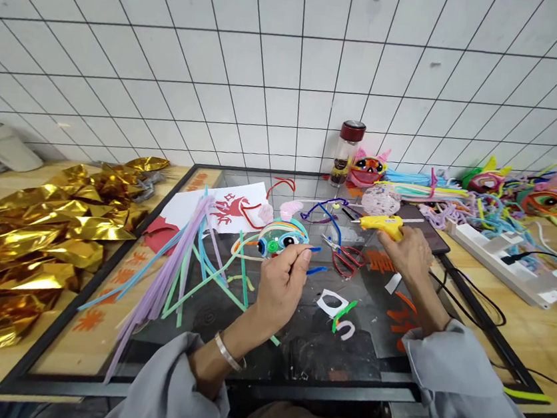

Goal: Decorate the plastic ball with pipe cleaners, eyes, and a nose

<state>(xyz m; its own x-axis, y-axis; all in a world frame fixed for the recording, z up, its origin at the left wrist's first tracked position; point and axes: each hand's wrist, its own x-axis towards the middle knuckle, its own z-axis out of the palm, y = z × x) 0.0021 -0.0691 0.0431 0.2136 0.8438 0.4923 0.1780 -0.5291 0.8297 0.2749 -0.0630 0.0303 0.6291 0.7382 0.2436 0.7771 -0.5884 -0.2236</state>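
My left hand [280, 286] is closed in a pinch on a blue pipe cleaner [315, 249], and a second blue end shows just below the fingertips. Directly behind this hand is a colourful pipe-cleaner animal head [275, 235] with googly eyes; whether the fingers touch it is hidden. My right hand [410, 256] is wrapped round a yellow hot glue gun [380, 224], its nozzle pointing left. Between the hands lie red-handled scissors [347, 260]. A white paper piece with a hole [333, 302] and a green pipe-cleaner bit [344, 315] lie nearer me.
Lilac pipe cleaners [168, 290] spread across the left of the black-framed glass board [223, 337]. Gold foil [26, 254] covers the table's left side. A lidded glass bottle [346, 153] stands by the tiled wall. At right are a power strip [503, 265], cables and finished heads [546, 199].
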